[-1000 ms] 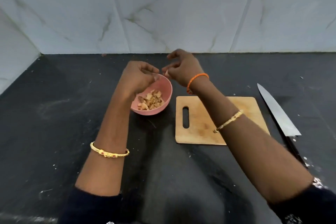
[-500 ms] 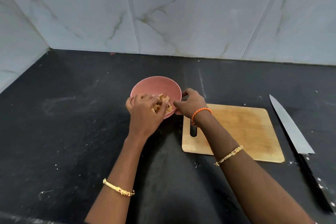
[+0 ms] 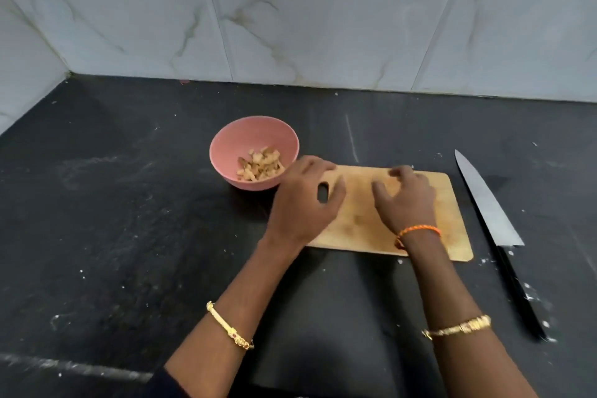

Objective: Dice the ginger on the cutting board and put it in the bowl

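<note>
A pink bowl [image 3: 235, 142] stands on the black counter and holds diced ginger [image 3: 260, 165] in a small heap. Just right of it lies the wooden cutting board [image 3: 361, 216], with no ginger showing on its bare surface. My left hand [image 3: 303, 203] is over the board's left end by the handle slot, fingers loosely spread, holding nothing. My right hand [image 3: 407, 200] hovers over the middle of the board, fingers loosely curled and apart, with nothing in it. Whether either hand touches the wood I cannot tell.
A long knife [image 3: 487, 207] with a black handle lies on the counter right of the board, tip pointing away from me. White crumbs dot the black counter [image 3: 129, 236]. A marble-tiled wall [image 3: 290, 16] closes the back and left.
Both hands have left the bowl and moved right, over the cutting board. The bowl stands free on the counter. The camera has tilted, so the scene sits lower in view.
</note>
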`<action>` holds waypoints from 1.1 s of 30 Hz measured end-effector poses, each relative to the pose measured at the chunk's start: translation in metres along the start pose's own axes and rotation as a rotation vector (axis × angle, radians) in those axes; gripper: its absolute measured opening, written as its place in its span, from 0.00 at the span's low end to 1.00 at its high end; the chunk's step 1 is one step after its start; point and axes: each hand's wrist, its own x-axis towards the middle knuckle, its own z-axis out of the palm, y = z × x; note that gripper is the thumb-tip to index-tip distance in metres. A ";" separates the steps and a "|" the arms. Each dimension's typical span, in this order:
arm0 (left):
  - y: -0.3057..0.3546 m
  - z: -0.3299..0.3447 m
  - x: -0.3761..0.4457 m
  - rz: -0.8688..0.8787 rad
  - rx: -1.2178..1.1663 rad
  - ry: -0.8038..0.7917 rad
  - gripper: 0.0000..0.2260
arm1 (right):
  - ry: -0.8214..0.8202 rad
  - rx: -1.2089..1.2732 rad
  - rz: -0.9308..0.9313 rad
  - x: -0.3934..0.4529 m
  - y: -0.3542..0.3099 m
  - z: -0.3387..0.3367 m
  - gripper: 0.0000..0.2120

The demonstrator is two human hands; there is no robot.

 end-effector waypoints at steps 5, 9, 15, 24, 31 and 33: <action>0.005 0.050 -0.043 -0.269 0.350 -0.262 0.35 | -0.124 -0.236 0.198 -0.027 0.070 -0.025 0.34; 0.018 0.057 -0.044 -0.490 0.202 -0.307 0.38 | -0.063 -0.109 0.155 -0.028 0.082 -0.024 0.33; 0.007 0.059 -0.011 -0.539 0.060 -0.227 0.27 | 0.042 -0.015 0.162 0.002 0.075 -0.016 0.24; -0.007 0.073 -0.019 -0.366 0.293 -0.147 0.26 | 0.107 -0.074 0.106 0.007 0.083 -0.003 0.22; 0.004 0.075 -0.020 -0.299 0.371 -0.125 0.27 | 0.281 -0.099 0.030 0.006 0.068 0.006 0.12; 0.016 0.077 -0.008 -0.250 0.392 -0.082 0.24 | 0.339 -0.032 -0.067 0.011 0.055 0.007 0.10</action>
